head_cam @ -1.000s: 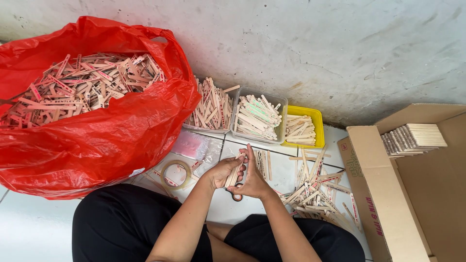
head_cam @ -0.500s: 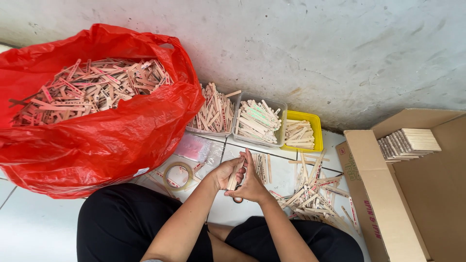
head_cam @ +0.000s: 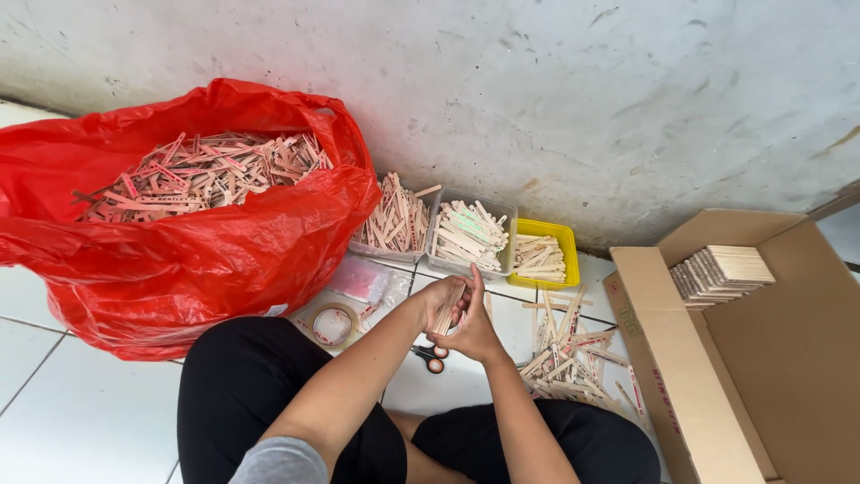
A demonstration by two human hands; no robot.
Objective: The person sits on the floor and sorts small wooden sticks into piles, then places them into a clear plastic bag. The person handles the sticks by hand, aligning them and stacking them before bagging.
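Bag (head_cam: 206, 260), left: bright red, glossy. Sticks (head_cam: 202, 170) inside it: pale wood with red markings. Far tub (head_cam: 541, 230): yellow; tub (head_cam: 502, 215) beside it: grey. Box (head_cam: 717, 376), right: brown. Trousers (head_cam: 251, 394), near: black. Scissors (head_cam: 432, 358): red-and-black handles. Floor (head_cam: 54, 412): white tiles.

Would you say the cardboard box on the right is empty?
No, the cardboard box holds a neat stack of wooden sticks in its far corner.

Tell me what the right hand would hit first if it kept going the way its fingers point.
The right hand points up-frame, away from the body. Likely first: the grey tray of sticks by the wall, though depth is hard to judge.
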